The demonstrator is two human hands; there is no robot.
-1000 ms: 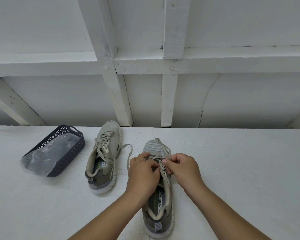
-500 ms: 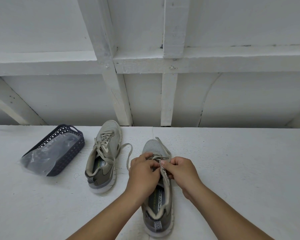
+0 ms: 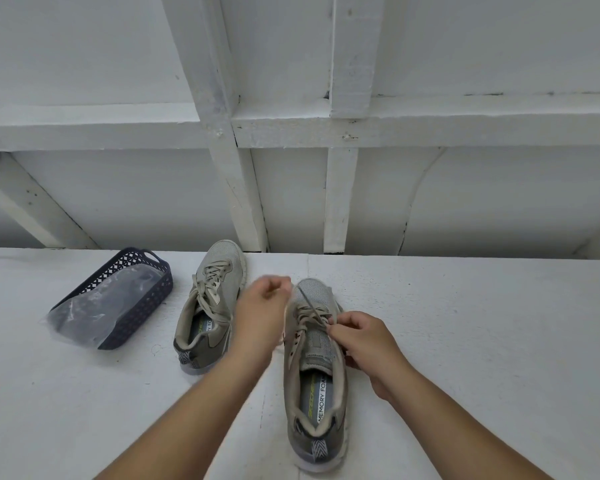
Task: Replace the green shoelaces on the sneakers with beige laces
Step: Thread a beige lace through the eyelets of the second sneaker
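Two sneakers lay on the white table (image 3: 465,341), toes toward the wall (image 3: 465,202). Near sneaker (image 3: 314,368): centre of frame, heel toward the person, insole printed "MEMORY FOAM". Far sneaker (image 3: 210,306): to its left and further back, toe just short of the table's back edge, its beige lace tied in a loose bow. The two shoes were apart, with the left forearm crossing the gap between them.

Right hand (image 3: 364,341) rested against the near sneaker's right side, at the upper eyelets; thumb and forefinger pinched the lace (image 3: 310,311) just at the crossing. Left hand (image 3: 262,306) was raised above the table, between the two toes, fingers curled in a narrow pinch; motion blur hid what it held, though a thin pale strand ran down from it toward the near sneaker's left eyelets. Cannot tell whether that strand was truly in its grip.

Basket (image 3: 118,299): dark, perforated, well left of the far sneaker, tipped on its side with its mouth toward the person and a clear plastic bag (image 3: 94,313) spilling from it.

Open room: wide bare table right of the near sneaker out to the frame edge; more in front of the basket, lower left. White beams braced the wall behind the table's back edge.
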